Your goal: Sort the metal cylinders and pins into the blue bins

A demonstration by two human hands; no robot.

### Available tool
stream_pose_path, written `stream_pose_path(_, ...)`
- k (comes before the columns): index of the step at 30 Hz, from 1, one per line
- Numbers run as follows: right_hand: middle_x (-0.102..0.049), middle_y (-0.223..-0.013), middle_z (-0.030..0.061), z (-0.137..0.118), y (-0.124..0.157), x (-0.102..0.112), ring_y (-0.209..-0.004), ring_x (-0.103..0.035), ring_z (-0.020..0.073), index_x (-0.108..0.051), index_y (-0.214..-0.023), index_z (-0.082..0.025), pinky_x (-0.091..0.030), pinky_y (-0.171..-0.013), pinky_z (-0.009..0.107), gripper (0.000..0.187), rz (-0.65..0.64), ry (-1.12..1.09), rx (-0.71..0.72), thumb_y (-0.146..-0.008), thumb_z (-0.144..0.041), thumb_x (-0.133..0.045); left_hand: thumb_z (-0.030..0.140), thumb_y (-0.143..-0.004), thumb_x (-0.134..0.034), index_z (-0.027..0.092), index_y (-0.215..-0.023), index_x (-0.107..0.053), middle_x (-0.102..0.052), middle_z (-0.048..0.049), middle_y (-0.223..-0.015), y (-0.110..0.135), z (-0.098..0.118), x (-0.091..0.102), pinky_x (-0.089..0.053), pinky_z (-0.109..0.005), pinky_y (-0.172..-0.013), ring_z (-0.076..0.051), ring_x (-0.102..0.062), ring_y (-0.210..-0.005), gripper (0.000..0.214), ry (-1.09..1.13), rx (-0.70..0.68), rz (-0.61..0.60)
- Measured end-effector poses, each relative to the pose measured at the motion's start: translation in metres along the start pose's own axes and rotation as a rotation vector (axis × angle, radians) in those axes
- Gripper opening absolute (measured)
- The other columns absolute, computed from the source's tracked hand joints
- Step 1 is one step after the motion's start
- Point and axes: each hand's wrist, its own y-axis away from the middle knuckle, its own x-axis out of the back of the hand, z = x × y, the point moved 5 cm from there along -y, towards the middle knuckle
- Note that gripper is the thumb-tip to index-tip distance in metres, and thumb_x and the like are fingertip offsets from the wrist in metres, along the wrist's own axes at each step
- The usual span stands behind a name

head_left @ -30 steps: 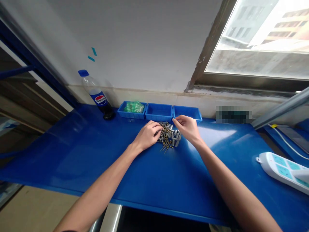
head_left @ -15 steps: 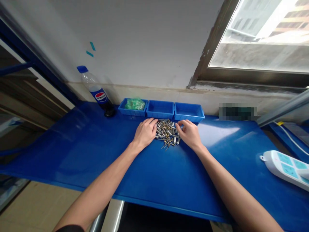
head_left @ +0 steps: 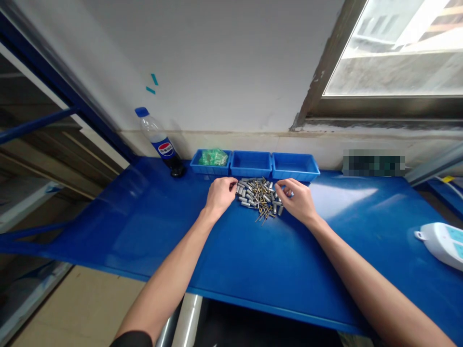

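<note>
A loose pile of small metal parts [head_left: 266,197], silvery cylinders mixed with brass-coloured screws, lies on the blue table [head_left: 231,260]. At its left edge is my left hand [head_left: 220,196], thumb and forefinger brought together; whatever sits between the tips is too small to make out. My right hand [head_left: 298,198] is at the right edge of the pile with its fingers curled and thumb close to the forefinger. Its fingertips meet the outer pieces, and I cannot make out what they pinch.
Three blue bins stand in a row behind the pile: the left bin [head_left: 210,169] holds a green plastic bag [head_left: 214,157], beside the middle bin [head_left: 251,171] and right bin [head_left: 295,174]. A cola bottle [head_left: 164,147] stands at back left, a white power strip [head_left: 439,243] at right.
My view has shifted, so the scene sits further right. My left fingers, earlier stretched along the pile's edge, are now drawn into a pinch. The silvery cylinders on the left lie more spread out.
</note>
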Motion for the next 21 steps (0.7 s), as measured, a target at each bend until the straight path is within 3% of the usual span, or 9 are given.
stream_pose_path(6,-0.066,-0.077,0.0026,0.0,0.0,0.002,-0.063,-0.057,0.0156,-0.071,-0.089,-0.021,-0.047,-0.065,0.03,0.017,0.024,-0.012,0.006,-0.099,-0.028,-0.059,0.012,-0.086,-0.068,0.021,-0.109,-0.08,-0.082,-0.006,-0.099,0.0,-0.001,0.0,-0.06,-0.028,-0.08,-0.021,-0.077,-0.088,0.028,0.045,0.055,0.035)
stream_pose_path(13,-0.066,-0.077,0.002,0.001,-0.001,0.001,-0.062,-0.057,0.0151,-0.07,-0.089,-0.021,-0.047,-0.065,0.03,0.016,0.032,-0.013,0.011,-0.099,-0.027,-0.058,0.016,-0.087,-0.071,0.023,-0.115,-0.077,-0.081,-0.006,-0.098,-0.002,-0.003,0.0,-0.06,-0.032,-0.085,-0.024,-0.076,-0.092,0.03,-0.02,0.076,0.052)
stream_pose_path(18,-0.065,-0.074,0.0014,0.0,0.001,0.003,-0.06,-0.055,0.0154,-0.07,-0.094,-0.022,-0.046,-0.065,0.031,0.014,0.09,0.011,0.044,-0.098,-0.025,-0.057,0.012,-0.089,-0.066,0.022,-0.111,-0.076,-0.08,-0.0071,-0.101,-0.003,0.002,0.008,-0.06,-0.034,-0.085,-0.024,-0.076,-0.09,0.026,0.037,-0.007,0.185)
stream_pose_path(21,-0.07,-0.079,0.0022,-0.006,0.001,0.004,-0.06,-0.055,0.015,-0.071,-0.101,-0.022,-0.048,-0.066,0.031,0.014,0.117,-0.029,0.04,-0.097,-0.027,-0.058,0.014,-0.091,-0.067,0.02,-0.104,-0.075,-0.08,-0.0063,-0.101,-0.001,0.014,0.016,-0.062,-0.032,-0.085,-0.021,-0.077,-0.089,0.017,0.273,-0.089,0.281)
